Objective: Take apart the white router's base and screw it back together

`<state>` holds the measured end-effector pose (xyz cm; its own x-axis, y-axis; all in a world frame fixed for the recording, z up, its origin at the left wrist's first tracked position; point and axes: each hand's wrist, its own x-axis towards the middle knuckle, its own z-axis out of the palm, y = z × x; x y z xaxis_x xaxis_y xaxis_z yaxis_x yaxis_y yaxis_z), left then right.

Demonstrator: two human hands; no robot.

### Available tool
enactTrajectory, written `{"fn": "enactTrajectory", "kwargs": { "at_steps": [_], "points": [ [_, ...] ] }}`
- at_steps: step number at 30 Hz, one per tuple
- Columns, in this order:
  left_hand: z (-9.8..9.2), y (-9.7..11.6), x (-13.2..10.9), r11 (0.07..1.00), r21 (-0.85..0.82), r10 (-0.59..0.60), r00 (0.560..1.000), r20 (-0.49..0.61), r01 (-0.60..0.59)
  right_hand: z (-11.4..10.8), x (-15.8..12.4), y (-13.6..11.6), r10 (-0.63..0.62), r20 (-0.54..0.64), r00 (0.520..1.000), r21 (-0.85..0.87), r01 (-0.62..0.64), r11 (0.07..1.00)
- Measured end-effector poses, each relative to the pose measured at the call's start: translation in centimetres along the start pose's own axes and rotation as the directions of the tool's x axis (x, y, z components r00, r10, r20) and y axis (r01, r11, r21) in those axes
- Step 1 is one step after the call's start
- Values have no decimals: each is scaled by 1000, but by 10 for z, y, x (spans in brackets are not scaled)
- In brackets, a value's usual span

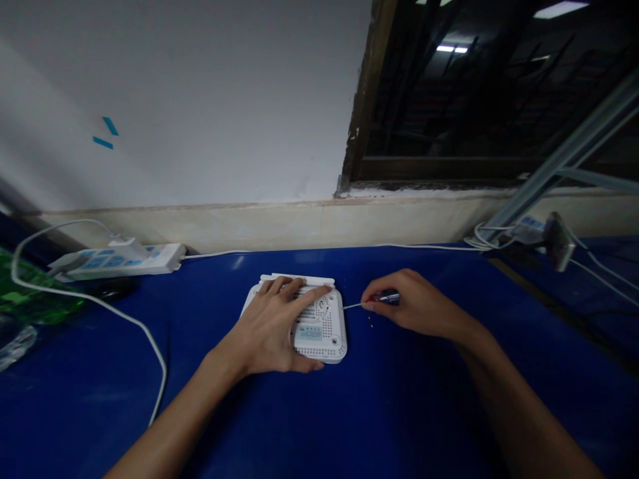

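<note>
A white router (pixel 327 326) lies flat on the blue table with its vented, labelled underside up. My left hand (pixel 272 326) spans it, fingers over the far side and thumb at the near edge, gripping it. Part of the router is hidden beneath that hand. Pinched in my right hand (pixel 417 303) is a screwdriver (pixel 387 297) with a red and dark see-through handle. Its thin shaft points left, and the tip meets or nearly meets the router's right edge. Tiny metal bits, possibly screws (pixel 370 322), lie on the table just below the screwdriver.
A white power strip (pixel 134 261) with a plugged-in adapter sits at the back left, its white cable (pixel 144 326) looping forward. Green plastic packaging (pixel 34 293) lies far left. A metal frame (pixel 544 173), a phone-like device (pixel 559 243) and cables stand at the right.
</note>
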<state>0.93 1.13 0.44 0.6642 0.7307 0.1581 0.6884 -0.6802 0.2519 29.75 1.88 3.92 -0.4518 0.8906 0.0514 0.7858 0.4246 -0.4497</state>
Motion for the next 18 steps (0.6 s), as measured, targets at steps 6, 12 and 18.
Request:
{"fn": "enactTrajectory", "kwargs": {
  "at_steps": [6, 12, 18],
  "points": [
    [1, 1, 1, 1000, 0, -2, 1000, -12, 2, 6, -9, -10, -33, -70, 997, -218, 17, 976],
    [3, 0, 1, 1000, -2, 0, 1000, -6, 0, -1, 3, -50, -73, -13, 997, -561, 53, 826],
    [2, 1, 1, 1000, -8, -19, 1000, -6, 19, -11, 20, -9, -60, 81, 995, -145, 72, 987]
  ]
}}
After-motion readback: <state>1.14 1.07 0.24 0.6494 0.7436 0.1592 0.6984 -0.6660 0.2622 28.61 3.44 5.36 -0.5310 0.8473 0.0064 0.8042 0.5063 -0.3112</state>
